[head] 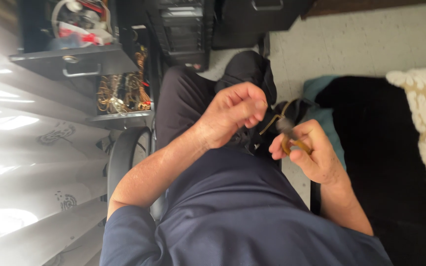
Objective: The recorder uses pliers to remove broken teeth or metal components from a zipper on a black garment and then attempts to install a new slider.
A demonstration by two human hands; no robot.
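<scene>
Open drawers (82,61) crowd the frame's upper left. At centre our right hand (316,152) grips small pliers (292,140), left hand (232,113) pinching closed near a gold chain (270,124). We should keep it taut, steady.

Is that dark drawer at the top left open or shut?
Open. The drawer juts out from its cabinet, its handle facing forward, and a jumble of red and white items shows over its front edge.

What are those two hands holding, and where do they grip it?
The right hand grips small orange-handled pliers by the handles. The left hand pinches one end of a thin coiled metal piece.
</scene>
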